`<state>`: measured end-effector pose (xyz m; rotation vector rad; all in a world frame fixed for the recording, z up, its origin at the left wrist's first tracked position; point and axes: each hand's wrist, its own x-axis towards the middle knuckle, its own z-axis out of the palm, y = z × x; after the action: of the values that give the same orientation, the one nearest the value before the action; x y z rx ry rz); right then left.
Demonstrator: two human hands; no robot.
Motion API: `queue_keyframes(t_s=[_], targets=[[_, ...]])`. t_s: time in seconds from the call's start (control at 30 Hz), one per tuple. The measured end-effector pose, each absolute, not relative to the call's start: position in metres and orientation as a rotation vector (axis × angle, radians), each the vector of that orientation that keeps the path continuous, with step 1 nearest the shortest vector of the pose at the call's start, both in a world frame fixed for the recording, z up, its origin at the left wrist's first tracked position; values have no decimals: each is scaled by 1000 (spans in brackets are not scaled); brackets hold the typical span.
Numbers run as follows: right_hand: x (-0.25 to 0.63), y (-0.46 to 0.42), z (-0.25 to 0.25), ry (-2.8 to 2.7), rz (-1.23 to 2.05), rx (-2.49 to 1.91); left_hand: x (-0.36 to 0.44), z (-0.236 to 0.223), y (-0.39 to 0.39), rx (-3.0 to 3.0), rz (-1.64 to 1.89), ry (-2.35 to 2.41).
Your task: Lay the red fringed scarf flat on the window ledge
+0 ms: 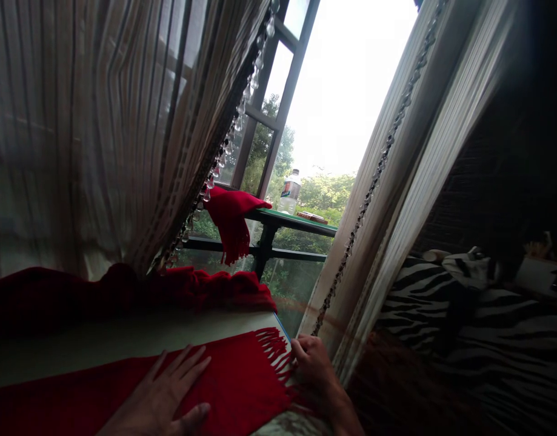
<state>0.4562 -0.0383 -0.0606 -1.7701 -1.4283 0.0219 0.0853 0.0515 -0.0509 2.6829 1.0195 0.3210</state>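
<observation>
A red fringed scarf (233, 378) lies flat on a pale board (205, 324), its fringe pointing right. My left hand (162, 393) rests spread and palm down on the scarf. At the board's right edge my right hand (312, 360) is closed, with its thumb and fingers pinched together beside the fringe. It seems to grip some fringe strands, though the fingers partly hide this. More red cloth (214, 290) lies bunched along the board's far side.
Striped sheer curtains (100, 121) with bead trim hang left and right of an open window. On the green-topped sill (278, 217) stand a plastic bottle (289, 191) and a flat item (312, 217), with another red scarf (233, 218) draped over it. Zebra-striped fabric (482, 321) covers something at right.
</observation>
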Motion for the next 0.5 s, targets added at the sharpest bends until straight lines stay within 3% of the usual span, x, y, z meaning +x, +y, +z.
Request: queue_keyframes(t_s=[0.27, 0.5], targets=[[419, -58, -55, -1522, 157, -1663, 87, -68, 57, 2734, 480, 992], [438, -73, -66, -1237, -18, -1775, 84, -67, 59, 2725, 453, 957]])
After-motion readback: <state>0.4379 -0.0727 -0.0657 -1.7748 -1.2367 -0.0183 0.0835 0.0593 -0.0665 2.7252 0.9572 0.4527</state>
